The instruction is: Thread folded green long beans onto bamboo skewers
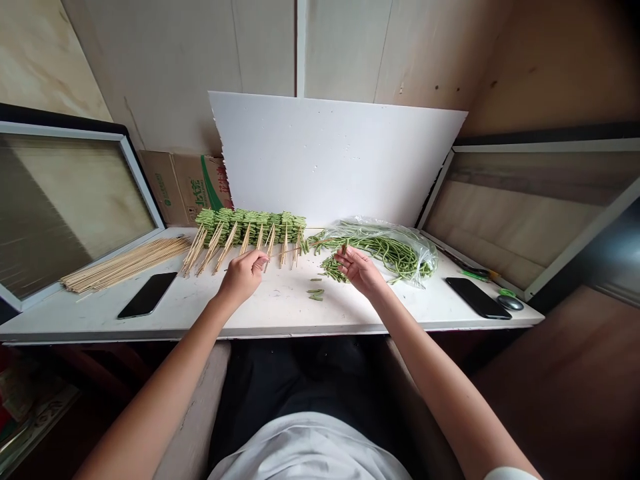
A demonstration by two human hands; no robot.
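Observation:
My left hand [245, 275] is closed in a pinch on a thin bamboo skewer [285, 252] that points right across the white table [280, 313]. My right hand [359, 268] pinches a small green bean piece [343, 250] at the skewer's tip, beside a heap of cut bean pieces [331, 267]. Behind my hands lies a row of finished bean skewers [250, 230]. Long green beans [385, 247] spill from a clear plastic bag [400, 248] to the right.
A bundle of bare skewers [125, 264] lies at the left, with a black phone [148, 295] in front. Another phone [477, 297] and a computer mouse [510, 303] sit at the right. Loose bean bits [315, 294] lie mid-table. A white board [330, 157] and cardboard box [187, 187] stand behind.

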